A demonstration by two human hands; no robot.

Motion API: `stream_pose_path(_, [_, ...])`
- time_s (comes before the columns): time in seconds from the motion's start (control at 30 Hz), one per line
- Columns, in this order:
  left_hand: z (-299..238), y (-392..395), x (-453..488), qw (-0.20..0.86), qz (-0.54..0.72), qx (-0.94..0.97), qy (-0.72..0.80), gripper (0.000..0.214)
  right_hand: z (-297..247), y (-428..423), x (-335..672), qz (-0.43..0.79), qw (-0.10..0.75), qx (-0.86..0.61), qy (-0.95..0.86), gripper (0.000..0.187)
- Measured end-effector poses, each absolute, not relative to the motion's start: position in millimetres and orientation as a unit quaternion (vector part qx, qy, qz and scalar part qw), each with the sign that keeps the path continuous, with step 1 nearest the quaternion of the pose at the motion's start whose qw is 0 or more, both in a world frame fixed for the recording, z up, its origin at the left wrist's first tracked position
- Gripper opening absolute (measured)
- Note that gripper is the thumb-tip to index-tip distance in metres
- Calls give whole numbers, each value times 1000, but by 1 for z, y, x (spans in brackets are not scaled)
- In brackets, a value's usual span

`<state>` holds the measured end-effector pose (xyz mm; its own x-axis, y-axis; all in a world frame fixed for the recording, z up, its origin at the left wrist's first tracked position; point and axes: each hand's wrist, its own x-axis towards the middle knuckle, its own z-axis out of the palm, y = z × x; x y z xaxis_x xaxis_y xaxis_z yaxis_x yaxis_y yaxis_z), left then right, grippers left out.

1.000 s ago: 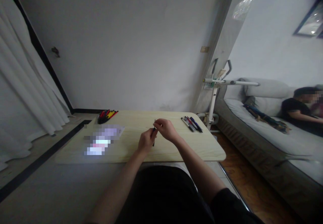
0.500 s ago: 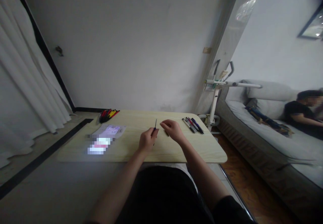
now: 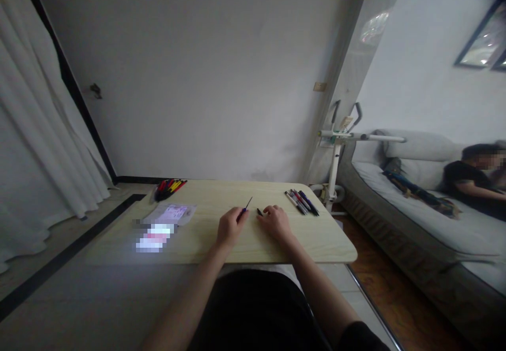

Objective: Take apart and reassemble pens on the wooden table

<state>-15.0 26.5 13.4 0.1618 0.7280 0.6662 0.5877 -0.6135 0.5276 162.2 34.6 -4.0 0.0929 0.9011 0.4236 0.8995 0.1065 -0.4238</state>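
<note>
My left hand (image 3: 231,225) is closed around a slim dark-blue pen (image 3: 242,212), whose thin dark refill points up and away from the fingers. To its right, my right hand (image 3: 275,221) rests low over the table with curled fingers on a small dark pen part (image 3: 259,212). Only the tip of that part shows; the rest is under the fingers. The two hands are a short gap apart above the pale wooden table (image 3: 221,195). Several pens (image 3: 302,202) lie side by side beyond my right hand.
At the table's far left corner is a bundle of red, yellow and black pens (image 3: 169,188). A clear plastic packet (image 3: 184,214) and a bright, blurred-out screen (image 3: 156,236) lie nearer. Right of the table stand exercise equipment (image 3: 335,166) and a sofa (image 3: 415,153) with a person (image 3: 470,177).
My right hand has come down from its raised pinch onto the dark part lying on the table. The thin refill in my left hand now leans more to the right. The view has tilted slightly up.
</note>
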Motion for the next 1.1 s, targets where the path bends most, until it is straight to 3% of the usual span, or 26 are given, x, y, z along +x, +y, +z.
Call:
stream_pose_path(0.3, [8, 32, -14, 74, 479, 782, 392, 18, -6, 33, 162, 15, 354, -650, -672, 12])
stream_pose_path(0.6, [4, 34, -14, 67, 456, 794, 397, 18, -14, 41, 174, 153, 526, -589, -594, 18])
stream_pose_path(1.1, [3, 34, -13, 33, 326, 813, 481, 16, -19, 48, 183, 206, 599, -541, -553, 26])
